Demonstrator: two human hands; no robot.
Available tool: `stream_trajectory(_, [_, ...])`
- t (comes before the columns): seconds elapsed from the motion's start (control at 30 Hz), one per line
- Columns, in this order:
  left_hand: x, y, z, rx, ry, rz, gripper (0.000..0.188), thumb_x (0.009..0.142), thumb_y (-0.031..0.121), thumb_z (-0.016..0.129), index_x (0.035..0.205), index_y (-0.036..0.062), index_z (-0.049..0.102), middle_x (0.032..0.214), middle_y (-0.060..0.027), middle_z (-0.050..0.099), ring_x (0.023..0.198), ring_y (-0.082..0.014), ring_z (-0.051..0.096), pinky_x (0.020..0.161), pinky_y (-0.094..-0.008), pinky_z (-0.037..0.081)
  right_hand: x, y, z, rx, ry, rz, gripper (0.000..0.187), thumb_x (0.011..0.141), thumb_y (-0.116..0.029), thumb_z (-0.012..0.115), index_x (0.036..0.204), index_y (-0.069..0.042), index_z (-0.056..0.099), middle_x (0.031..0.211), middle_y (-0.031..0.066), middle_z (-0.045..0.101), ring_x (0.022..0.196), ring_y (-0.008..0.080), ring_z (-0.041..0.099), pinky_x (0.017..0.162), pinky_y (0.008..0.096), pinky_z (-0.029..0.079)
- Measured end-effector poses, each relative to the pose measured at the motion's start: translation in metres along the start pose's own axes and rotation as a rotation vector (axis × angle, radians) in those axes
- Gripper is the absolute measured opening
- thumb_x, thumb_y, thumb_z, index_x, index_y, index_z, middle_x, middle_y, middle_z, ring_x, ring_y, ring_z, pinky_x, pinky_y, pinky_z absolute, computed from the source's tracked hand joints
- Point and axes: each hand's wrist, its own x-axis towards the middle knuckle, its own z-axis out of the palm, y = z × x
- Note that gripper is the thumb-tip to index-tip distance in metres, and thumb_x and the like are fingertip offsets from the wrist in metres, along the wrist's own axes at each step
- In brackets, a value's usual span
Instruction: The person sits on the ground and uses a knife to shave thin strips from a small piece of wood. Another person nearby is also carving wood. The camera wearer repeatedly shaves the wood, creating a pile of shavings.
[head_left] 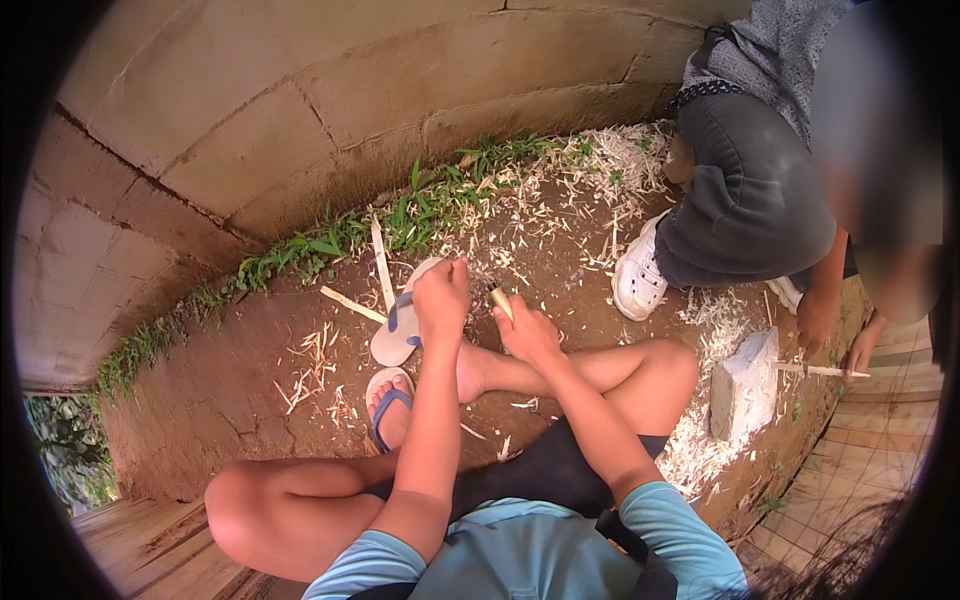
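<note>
Our right hand (528, 333) grips a pale-handled tool (501, 300); if slipping, it could hurt our fisted left hand (440, 298), contents unclear.

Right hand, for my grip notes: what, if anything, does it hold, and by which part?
The right hand holds a tool, perhaps a knife, by its pale handle.

co-worker's head (875, 130) blurred, tip of pale-handled tool (501, 301) too small to tell, blue shirt (530, 555) cut off below
</note>
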Motion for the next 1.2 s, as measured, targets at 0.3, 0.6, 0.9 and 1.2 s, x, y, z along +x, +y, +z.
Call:
stream_trajectory(0.3, [-0.002, -0.014, 0.011, -0.034, 0.057, 0.087, 0.023, 0.091, 0.02, 0.057, 0.086, -0.0001, 0.066, 0.08, -0.0228, 0.064, 0.077, -0.0419, 0.062, 0.068, -0.0484, 0.047, -0.013, -0.011, -0.011, 0.387, 0.311, -0.305, 0.035, 0.095, -0.04, 0.049, 0.103, -0.006, 0.051, 0.075, 0.0257, 0.063, 0.076, 0.0482, 0.062, 0.064, 0.0524, 0.046])
stream_trajectory(0.6, [0.002, -0.023, 0.011, -0.052, 0.008, 0.04, 0.023, 0.091, 0.024, 0.055, 0.092, 0.0041, 0.067, 0.087, -0.0196, 0.065, 0.082, -0.0411, 0.062, 0.072, -0.0481, 0.049, 0.006, 0.004, 0.017, 0.112, 0.133, -0.236, 0.039, 0.096, -0.04, 0.046, 0.108, -0.004, 0.051, 0.089, 0.0304, 0.063, 0.087, 0.0493, 0.06, 0.076, 0.0554, 0.046])
stream_trajectory(0.9, [0.002, -0.028, 0.008, -0.177, 0.05, 0.098, 0.026, 0.095, 0.018, 0.049, 0.11, 0.0014, 0.062, 0.108, -0.0216, 0.06, 0.098, -0.0402, 0.059, 0.084, -0.045, 0.048, 0.0, 0.021, 0.016, 0.009, 0.166, -0.063, 0.036, 0.097, -0.036, 0.046, 0.104, -0.002, 0.054, 0.092, 0.0296, 0.062, 0.092, 0.0474, 0.06, 0.08, 0.0561, 0.044])
stream_trajectory(1.2, [0.005, -0.027, -0.001, -0.011, 0.039, -0.037, 0.029, 0.092, 0.026, 0.056, 0.082, 0.0001, 0.065, 0.086, -0.021, 0.064, 0.083, -0.0409, 0.061, 0.075, -0.0492, 0.048, 0.018, 0.026, 0.027, -0.118, -0.008, 0.019, 0.048, 0.092, -0.04, 0.053, 0.114, 0.002, 0.056, 0.102, 0.0318, 0.063, 0.101, 0.0449, 0.061, 0.087, 0.0508, 0.046])
